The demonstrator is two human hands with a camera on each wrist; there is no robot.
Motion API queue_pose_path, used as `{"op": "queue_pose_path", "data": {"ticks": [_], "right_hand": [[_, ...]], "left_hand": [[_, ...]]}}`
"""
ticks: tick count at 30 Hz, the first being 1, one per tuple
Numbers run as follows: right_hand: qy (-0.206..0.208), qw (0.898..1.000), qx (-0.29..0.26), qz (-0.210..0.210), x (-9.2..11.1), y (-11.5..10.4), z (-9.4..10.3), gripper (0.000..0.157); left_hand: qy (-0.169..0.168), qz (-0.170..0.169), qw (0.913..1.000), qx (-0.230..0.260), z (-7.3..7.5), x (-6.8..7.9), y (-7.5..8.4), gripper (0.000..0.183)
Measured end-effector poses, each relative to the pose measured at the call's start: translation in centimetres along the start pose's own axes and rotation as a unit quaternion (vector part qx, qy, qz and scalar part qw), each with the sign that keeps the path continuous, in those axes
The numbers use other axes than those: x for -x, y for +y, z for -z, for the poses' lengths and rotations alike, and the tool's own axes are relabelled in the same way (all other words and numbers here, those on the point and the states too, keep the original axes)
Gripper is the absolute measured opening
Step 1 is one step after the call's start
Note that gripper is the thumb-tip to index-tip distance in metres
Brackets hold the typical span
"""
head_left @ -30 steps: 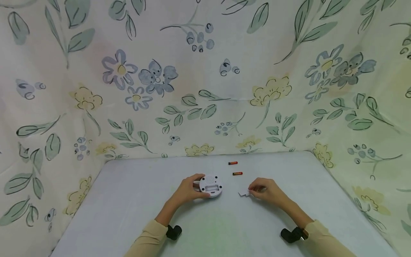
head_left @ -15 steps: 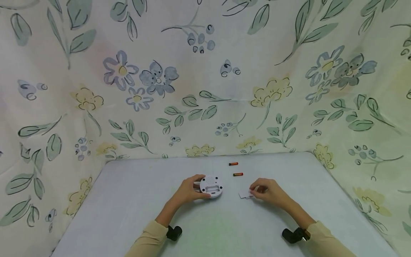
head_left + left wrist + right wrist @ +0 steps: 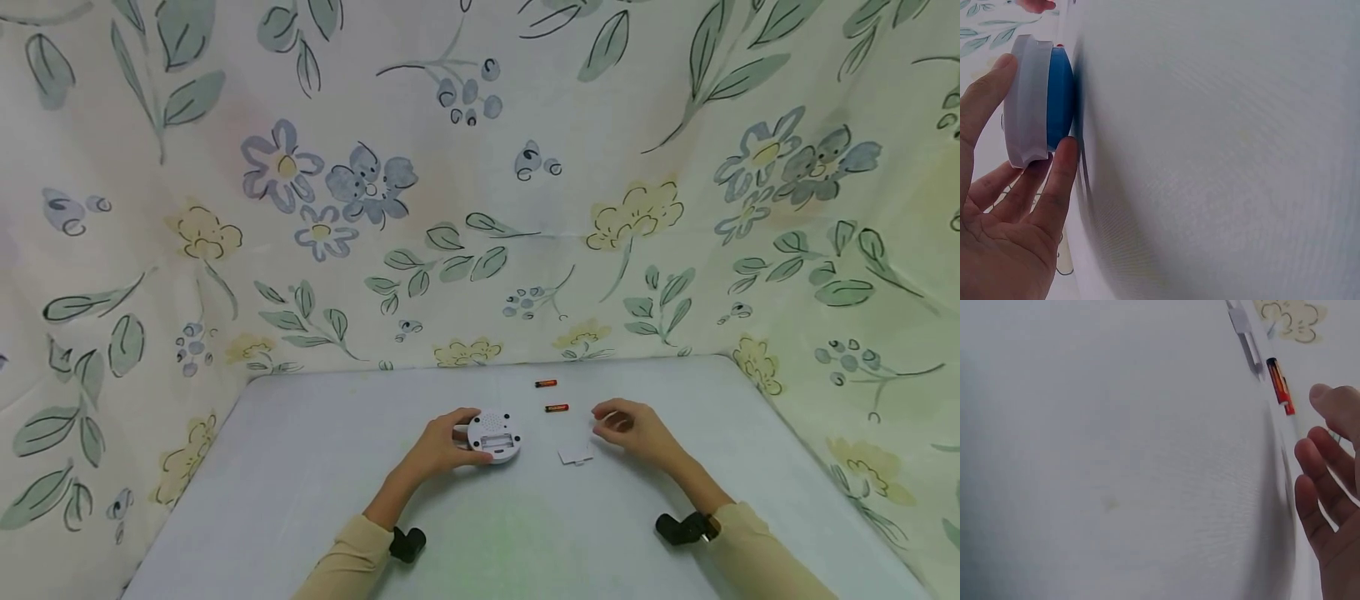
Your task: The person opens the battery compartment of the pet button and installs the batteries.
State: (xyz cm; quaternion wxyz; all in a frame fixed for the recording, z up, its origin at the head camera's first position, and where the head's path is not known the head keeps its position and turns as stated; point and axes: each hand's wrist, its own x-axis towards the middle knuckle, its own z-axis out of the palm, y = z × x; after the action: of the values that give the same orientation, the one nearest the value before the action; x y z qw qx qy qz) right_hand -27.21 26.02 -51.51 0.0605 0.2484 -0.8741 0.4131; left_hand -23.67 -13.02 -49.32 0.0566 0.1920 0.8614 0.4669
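My left hand (image 3: 441,443) grips a round white electronic device (image 3: 492,423) by its left side. Its back faces up, showing speaker holes, small dark feet and an uncovered battery compartment (image 3: 497,441) with no battery in it. In the left wrist view the underside of the device (image 3: 1027,100) is blue, close to the table. A small white battery cover (image 3: 575,457) lies flat to the right of the device. Just beyond it my right hand (image 3: 636,433) hovers with fingers loosely bent, holding nothing. Nearest to it is an orange-and-black battery (image 3: 557,408).
A second battery (image 3: 546,384) lies farther back on the white-covered table (image 3: 337,467). Behind and at both sides hangs a floral cloth (image 3: 480,275). Each wrist wears a black camera.
My right hand has let go of the battery cover, leaving it flat on the table, and has moved slightly back and to the right. The left hand still holds the device in place.
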Motion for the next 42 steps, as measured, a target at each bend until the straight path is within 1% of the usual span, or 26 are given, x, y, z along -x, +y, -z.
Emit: {"op": "queue_pose_path", "data": {"ticks": [5,12,18,24,27,31,34,35,39,41,42], "right_hand": [[0.005,1.0,-0.003,-0.01,-0.6,0.6,0.3,0.033],[0.013,1.0,-0.021,-0.003,-2.0,0.8,0.4,0.038],[0.015,0.999,-0.019,-0.022,-3.3,1.2,0.3,0.04],[0.021,0.999,-0.033,-0.035,-4.4,1.4,0.1,0.043],[0.014,0.999,-0.037,-0.032,-4.9,1.3,-0.1,0.044],[0.004,0.999,-0.037,-0.039,-5.6,1.2,-0.3,0.046],[0.006,0.998,-0.048,-0.031,-6.0,0.9,-0.5,0.046],[0.005,0.998,-0.054,-0.027,-6.1,0.2,-0.4,0.045],[0.003,0.998,-0.068,-0.01,-6.6,-0.1,-0.7,0.047],[0.0,0.998,-0.068,-0.01,-6.9,0.0,-0.8,0.048],[0.0,0.998,-0.066,-0.009,-7.1,0.7,-1.0,0.049]], "left_hand": [[-0.002,-0.002,1.0,0.002,0.0,-0.1,0.0,0.076],[-0.002,0.006,1.0,-0.001,0.0,0.0,0.0,0.076],[-0.005,0.003,1.0,-0.001,0.0,-0.1,0.1,0.077],[-0.011,0.01,0.9999,-0.008,-0.1,-0.2,0.0,0.078],[-0.011,0.013,0.9998,-0.008,-0.1,-0.1,0.0,0.079],[-0.014,0.012,0.9998,-0.008,0.1,-0.1,0.0,0.079],[-0.02,0.005,0.9998,-0.009,0.3,-0.1,0.0,0.079],[-0.021,0.002,0.9997,-0.008,0.4,-0.1,0.1,0.079],[-0.026,-0.001,0.9996,-0.01,0.4,-0.1,0.1,0.08],[-0.026,0.0,0.9996,-0.012,0.4,-0.1,0.1,0.08],[-0.026,0.0,0.9996,-0.012,0.4,-0.1,0.1,0.08]]}}
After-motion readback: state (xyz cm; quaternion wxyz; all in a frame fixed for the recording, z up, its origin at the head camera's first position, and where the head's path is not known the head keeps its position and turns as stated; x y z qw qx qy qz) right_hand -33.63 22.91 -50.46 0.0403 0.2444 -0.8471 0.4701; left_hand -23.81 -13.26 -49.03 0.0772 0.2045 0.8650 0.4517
